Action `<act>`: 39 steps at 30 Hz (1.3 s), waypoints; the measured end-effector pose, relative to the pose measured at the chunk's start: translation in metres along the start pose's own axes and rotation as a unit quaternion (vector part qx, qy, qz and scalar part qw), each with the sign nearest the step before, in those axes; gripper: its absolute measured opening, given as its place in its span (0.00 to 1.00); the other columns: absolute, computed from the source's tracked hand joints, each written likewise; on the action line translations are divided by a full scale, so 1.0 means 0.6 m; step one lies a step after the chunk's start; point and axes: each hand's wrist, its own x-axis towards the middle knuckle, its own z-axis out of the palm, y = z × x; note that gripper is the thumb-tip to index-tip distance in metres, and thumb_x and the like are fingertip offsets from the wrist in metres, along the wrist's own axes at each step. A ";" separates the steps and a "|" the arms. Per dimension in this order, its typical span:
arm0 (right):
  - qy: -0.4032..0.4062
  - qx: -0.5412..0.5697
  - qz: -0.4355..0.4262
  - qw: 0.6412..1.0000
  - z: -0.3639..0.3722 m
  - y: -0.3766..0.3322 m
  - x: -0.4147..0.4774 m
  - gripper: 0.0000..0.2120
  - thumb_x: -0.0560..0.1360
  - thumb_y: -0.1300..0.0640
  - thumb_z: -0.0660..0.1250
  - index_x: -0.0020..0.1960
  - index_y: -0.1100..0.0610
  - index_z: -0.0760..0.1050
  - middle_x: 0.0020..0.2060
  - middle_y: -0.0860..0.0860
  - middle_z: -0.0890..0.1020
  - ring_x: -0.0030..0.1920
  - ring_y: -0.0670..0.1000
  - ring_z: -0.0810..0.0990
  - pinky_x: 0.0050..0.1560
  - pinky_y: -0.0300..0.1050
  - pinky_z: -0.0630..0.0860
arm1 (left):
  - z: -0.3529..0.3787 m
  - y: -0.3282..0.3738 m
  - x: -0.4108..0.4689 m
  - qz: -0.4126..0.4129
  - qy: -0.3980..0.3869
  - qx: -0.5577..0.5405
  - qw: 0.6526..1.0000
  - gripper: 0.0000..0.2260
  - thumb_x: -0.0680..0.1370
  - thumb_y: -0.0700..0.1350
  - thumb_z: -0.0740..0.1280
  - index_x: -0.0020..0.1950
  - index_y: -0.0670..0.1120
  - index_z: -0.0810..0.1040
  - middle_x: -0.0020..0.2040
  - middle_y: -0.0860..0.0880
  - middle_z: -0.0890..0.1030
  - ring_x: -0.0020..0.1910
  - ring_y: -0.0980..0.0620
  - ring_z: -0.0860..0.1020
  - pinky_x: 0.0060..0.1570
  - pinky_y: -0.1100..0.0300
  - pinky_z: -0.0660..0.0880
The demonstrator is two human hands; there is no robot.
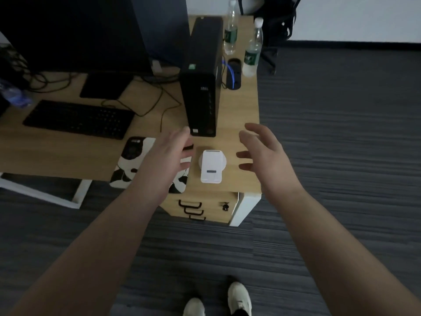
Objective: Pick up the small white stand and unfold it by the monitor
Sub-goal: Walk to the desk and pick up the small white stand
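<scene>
Hands closing in on the folded stand, nothing grasped yet.

White stand point(211, 166) lies flat near the tabletop point(68, 156) front edge, between the left hand point(169, 153) and right hand point(265, 156), both with fingers spread and empty. Next, I judge, a pinch by its sides. The black computer tower point(201, 87) stands just behind; the patterned mouse pad point(134, 163) lies to its left, the monitor point(73, 33) further back.

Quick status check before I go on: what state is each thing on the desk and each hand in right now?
white stand: folded flat, lying on desk, untouched
left hand: open, beside the stand, empty
right hand: open, beside the stand, empty
monitor: screen dark
computer tower: upright
near water bottle: upright, capped
far water bottle: upright
keyboard: flat, unused
</scene>
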 end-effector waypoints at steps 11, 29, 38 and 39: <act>0.031 -0.009 0.032 0.999 0.037 0.163 0.082 0.17 0.79 0.46 0.65 0.67 0.44 0.74 0.57 0.47 0.81 0.53 0.50 0.84 0.56 0.55 0.82 | 0.002 -0.184 0.118 -0.048 -0.013 0.006 0.999 0.14 0.83 0.52 0.62 0.67 0.47 0.73 0.61 0.47 0.81 0.58 0.49 0.82 0.62 0.45 0.77; -0.011 -0.105 0.063 0.992 0.085 0.244 0.198 0.20 0.80 0.46 0.62 0.71 0.45 0.70 0.59 0.50 0.81 0.52 0.52 0.84 0.47 0.47 0.81 | 0.068 -0.241 0.228 -0.038 -0.009 0.157 0.987 0.25 0.77 0.67 0.57 0.65 0.51 0.74 0.57 0.51 0.81 0.55 0.50 0.80 0.59 0.46 0.76; -0.009 -0.168 0.051 0.984 0.107 0.259 0.230 0.23 0.79 0.56 0.64 0.74 0.53 0.70 0.56 0.44 0.80 0.50 0.51 0.82 0.46 0.44 0.79 | 0.092 -0.257 0.261 -0.012 -0.015 0.246 0.969 0.14 0.81 0.50 0.62 0.63 0.46 0.76 0.49 0.51 0.80 0.38 0.57 0.77 0.32 0.63 0.67; -0.013 -0.173 0.047 0.984 0.107 0.259 0.229 0.23 0.79 0.58 0.65 0.73 0.53 0.70 0.54 0.43 0.79 0.47 0.48 0.80 0.40 0.38 0.77 | 0.095 -0.260 0.263 -0.008 -0.013 0.248 0.969 0.16 0.80 0.49 0.64 0.67 0.47 0.75 0.52 0.51 0.81 0.39 0.59 0.77 0.31 0.63 0.67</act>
